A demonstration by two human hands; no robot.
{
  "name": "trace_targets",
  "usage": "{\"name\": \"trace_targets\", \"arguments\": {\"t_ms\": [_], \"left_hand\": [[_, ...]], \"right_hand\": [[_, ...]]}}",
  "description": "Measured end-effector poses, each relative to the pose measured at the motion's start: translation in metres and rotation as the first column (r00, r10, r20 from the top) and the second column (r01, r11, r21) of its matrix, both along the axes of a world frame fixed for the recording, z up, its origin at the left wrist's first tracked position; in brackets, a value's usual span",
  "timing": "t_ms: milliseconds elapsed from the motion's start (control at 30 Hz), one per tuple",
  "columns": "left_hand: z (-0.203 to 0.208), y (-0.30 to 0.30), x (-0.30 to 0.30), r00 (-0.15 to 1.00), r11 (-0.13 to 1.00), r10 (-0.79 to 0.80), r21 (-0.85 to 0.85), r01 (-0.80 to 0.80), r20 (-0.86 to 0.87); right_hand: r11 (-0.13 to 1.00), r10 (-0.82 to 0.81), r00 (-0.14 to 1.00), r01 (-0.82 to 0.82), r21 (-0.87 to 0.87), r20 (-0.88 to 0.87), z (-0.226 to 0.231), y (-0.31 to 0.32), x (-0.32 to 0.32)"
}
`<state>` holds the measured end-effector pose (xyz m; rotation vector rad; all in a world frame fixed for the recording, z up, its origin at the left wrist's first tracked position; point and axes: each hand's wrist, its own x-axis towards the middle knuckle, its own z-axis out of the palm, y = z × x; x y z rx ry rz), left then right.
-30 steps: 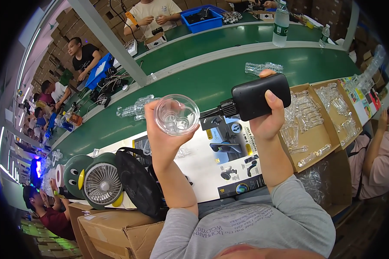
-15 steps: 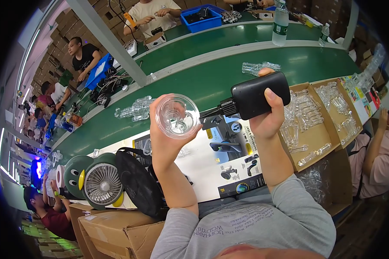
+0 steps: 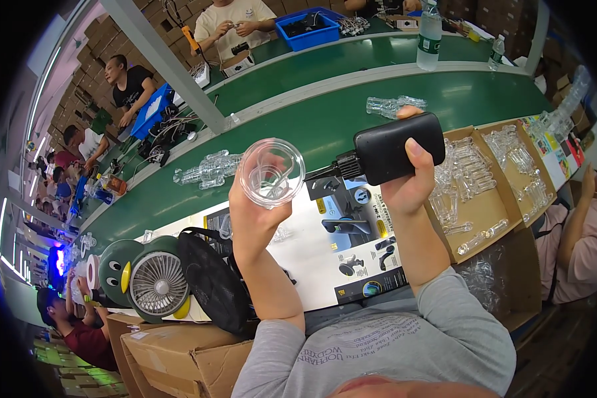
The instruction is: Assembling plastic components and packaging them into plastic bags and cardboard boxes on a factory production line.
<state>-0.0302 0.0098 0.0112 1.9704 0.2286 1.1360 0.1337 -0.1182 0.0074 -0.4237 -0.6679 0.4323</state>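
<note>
My left hand [image 3: 259, 222] is closed round a clear, round, cup-like piece [image 3: 272, 174], its wide rim facing up toward me. Inside it some clear inner parts show. In my right hand [image 3: 408, 179] lies a black squeeze bottle [image 3: 399, 147], held sideways, with a ribbed collar and thin nozzle aimed left. The nozzle's tip is right at the clear piece's rim; whether it touches I cannot tell. Beyond my left hand several clear pieces [image 3: 209, 170] lie on the green table [image 3: 338, 99]. Another clear piece [image 3: 395, 105] lies beyond the bottle.
Cardboard trays [image 3: 487, 222] of clear parts stand at right. A printed sheet [image 3: 351, 225] lies under my hands. At left are a green penguin-shaped fan [image 3: 158, 284] and a black pouch [image 3: 212, 278]. Water bottles [image 3: 430, 40] stand at the far edge. Co-workers sit around.
My left hand has shifted slightly up with the clear piece, which is turned a little. The bottle in my right hand has hardly moved.
</note>
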Motion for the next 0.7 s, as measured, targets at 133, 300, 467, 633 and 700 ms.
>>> {"name": "trace_targets", "arguments": {"t_ms": [133,300,467,633,700], "left_hand": [[0.002,-0.007,0.001,0.999,0.996,-0.004,-0.089,0.008,0.036],[-0.002,-0.005,0.0,0.995,0.994,-0.016,-0.107,0.027,0.103],[0.004,-0.001,-0.007,0.998,0.999,0.051,0.006,-0.051,0.036],[0.005,-0.006,-0.007,0.992,0.994,0.077,-0.088,-0.068,0.098],[0.004,-0.006,-0.007,0.987,0.99,0.056,-0.134,-0.036,0.148]], "right_hand": [[0.999,-0.001,1.0,0.002,0.034,-0.003,0.002,0.0,-0.002],[0.999,-0.053,0.999,0.054,-0.009,0.009,0.002,0.001,-0.001],[0.997,-0.066,0.998,0.067,-0.024,0.006,0.001,0.002,0.0],[0.999,-0.034,0.999,0.034,-0.024,0.003,0.0,0.003,0.002],[1.0,-0.02,1.0,0.02,-0.01,0.002,0.0,0.003,0.002]]}}
